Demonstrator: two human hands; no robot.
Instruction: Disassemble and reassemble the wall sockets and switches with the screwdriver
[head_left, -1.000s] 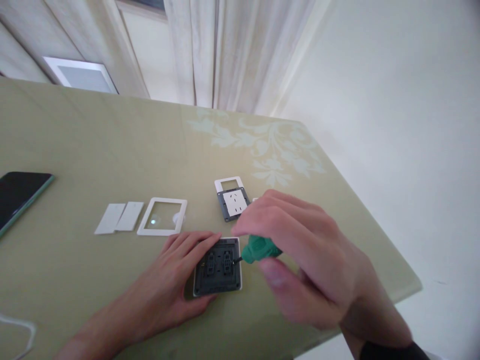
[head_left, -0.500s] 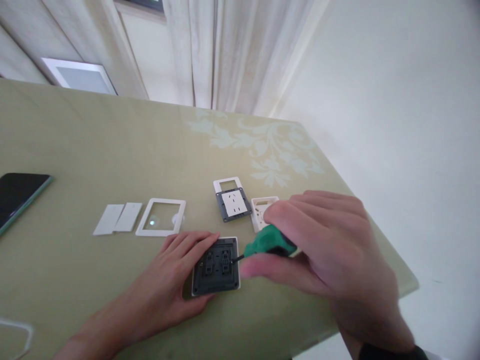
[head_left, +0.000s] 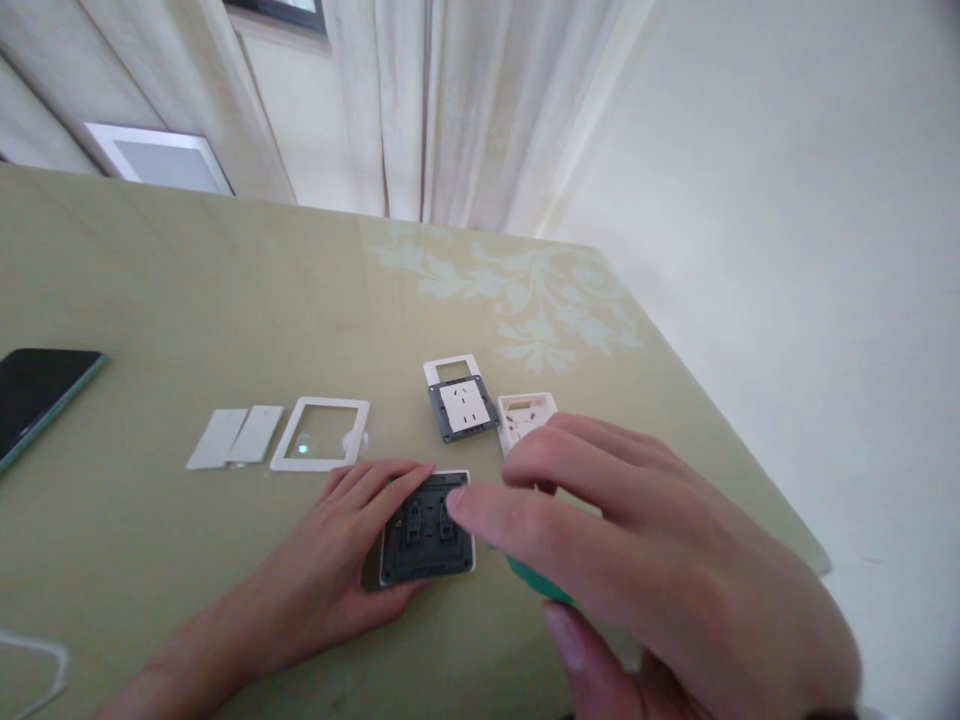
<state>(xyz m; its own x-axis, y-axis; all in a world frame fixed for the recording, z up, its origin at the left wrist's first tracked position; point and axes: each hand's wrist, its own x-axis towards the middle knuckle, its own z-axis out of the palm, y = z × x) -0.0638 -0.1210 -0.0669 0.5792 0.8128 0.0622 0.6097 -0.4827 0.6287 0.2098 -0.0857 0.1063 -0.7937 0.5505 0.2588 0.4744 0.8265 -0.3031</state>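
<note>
A dark grey switch module in a white frame lies on the olive table. My left hand rests flat against the module's left side, fingers stretched along its top edge. Close to the camera, my right hand hovers over the module's right side with its fingers curled around a green-handled screwdriver. Only a small part of the handle shows under the palm, and the tip is hidden.
Behind the module lie a white frame with a grey socket insert and a white socket back. Further left sit an empty white square frame and two white rocker plates. A dark phone is at the left edge.
My right hand has come toward the camera and lowered, now covering most of the green screwdriver and its tip. The left hand and the module stay put.
</note>
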